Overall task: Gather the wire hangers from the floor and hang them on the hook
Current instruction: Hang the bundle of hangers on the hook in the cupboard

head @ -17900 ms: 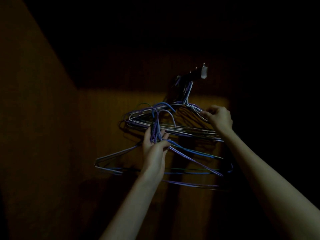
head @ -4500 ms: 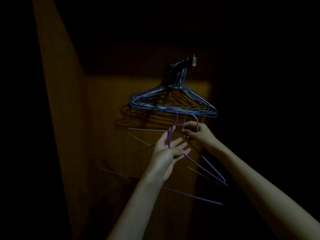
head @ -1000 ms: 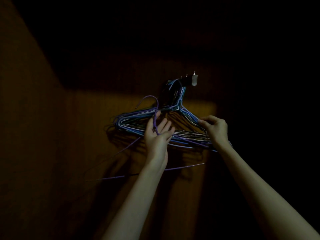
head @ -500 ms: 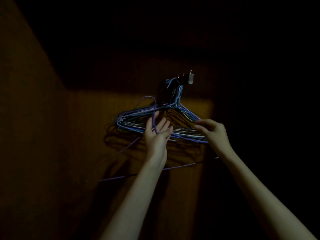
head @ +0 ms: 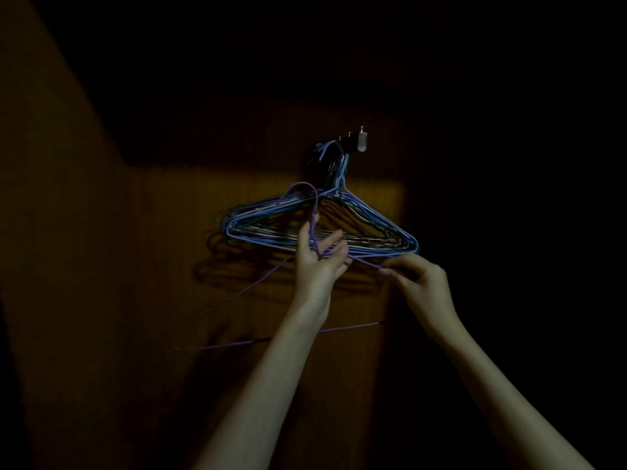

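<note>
A bundle of several blue and purple wire hangers hangs from a metal hook on the dim wooden wall. One purple hanger is held below and in front of the bundle, its curved hook reaching up left of the metal hook. My left hand grips this hanger at its neck, fingers partly straight. My right hand pinches its right shoulder wire just under the bundle's lower right corner.
The wooden wall is lit only in a patch around the hangers; everything above and to the right is black. A side panel angles in on the left.
My right hand has dropped from the hung bundle and now pinches the purple hanger's right shoulder. The left hand keeps its hold at about the same spot.
</note>
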Action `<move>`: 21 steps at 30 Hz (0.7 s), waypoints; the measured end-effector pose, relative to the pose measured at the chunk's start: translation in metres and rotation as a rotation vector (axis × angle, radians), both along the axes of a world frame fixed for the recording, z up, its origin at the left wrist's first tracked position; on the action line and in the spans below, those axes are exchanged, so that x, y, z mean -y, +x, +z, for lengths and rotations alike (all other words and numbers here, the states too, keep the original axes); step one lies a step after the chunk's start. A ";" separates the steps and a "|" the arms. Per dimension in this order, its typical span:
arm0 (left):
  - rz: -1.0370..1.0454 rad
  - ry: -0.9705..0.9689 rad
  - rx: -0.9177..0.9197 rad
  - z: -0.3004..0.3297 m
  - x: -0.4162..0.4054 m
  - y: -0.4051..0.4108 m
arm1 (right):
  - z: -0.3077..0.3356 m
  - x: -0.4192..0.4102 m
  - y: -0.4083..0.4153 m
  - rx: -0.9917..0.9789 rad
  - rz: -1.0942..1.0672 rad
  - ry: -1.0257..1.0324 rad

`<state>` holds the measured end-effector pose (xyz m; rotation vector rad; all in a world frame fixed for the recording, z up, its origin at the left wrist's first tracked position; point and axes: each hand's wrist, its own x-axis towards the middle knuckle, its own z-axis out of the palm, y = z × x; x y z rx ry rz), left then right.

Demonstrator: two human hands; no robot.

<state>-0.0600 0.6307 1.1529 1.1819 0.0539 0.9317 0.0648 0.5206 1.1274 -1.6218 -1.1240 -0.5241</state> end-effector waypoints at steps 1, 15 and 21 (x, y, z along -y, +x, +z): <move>0.004 0.027 -0.023 -0.002 0.002 -0.003 | -0.001 0.003 -0.002 0.002 0.003 0.011; 1.126 0.906 -0.318 -0.016 -0.012 -0.035 | 0.026 0.034 -0.013 0.089 -0.158 0.177; 1.074 1.058 -0.355 0.008 -0.020 -0.014 | 0.050 0.029 0.005 0.093 -0.192 0.239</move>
